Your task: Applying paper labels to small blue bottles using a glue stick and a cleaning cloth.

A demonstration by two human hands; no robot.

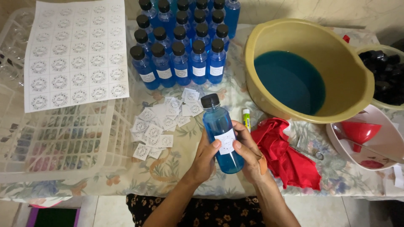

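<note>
Head view: blue bottle with black cap held upright above flowered tablecloth, in front of person. Left hand wrapped around bottle's left side, thumb pressed on small white label. Right hand curled around right side, thumb at label edge. Cut labels scattered just left; label probably not fully stuck, hard to tell. Capped bottles grouped behind. Yellow basin with blue liquid at right; red cloth beside right hand.

Two bare forearms, no sleeves, left hand and right hand ringless, dark floral-print garment across the lap below them
</note>
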